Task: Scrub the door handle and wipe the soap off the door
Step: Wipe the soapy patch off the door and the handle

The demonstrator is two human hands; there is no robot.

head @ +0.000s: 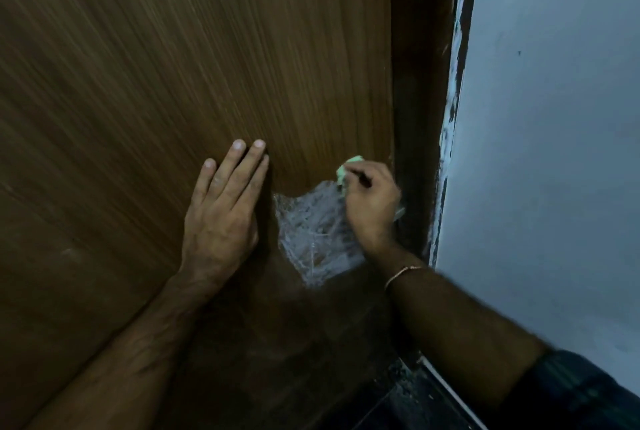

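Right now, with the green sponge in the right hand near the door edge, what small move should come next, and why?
Probably draw the green sponge down through the white soap patch. The right hand holds it at the patch's upper edge, and the lather spreads below it, unwiped. The left hand lies flat on the door, bracing it. The handle seems hidden behind the right hand.

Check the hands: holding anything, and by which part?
Right hand grips a green scrubber by its lower end; the upper end sticks out past the fingers. Left hand holds nothing, flat on the door.
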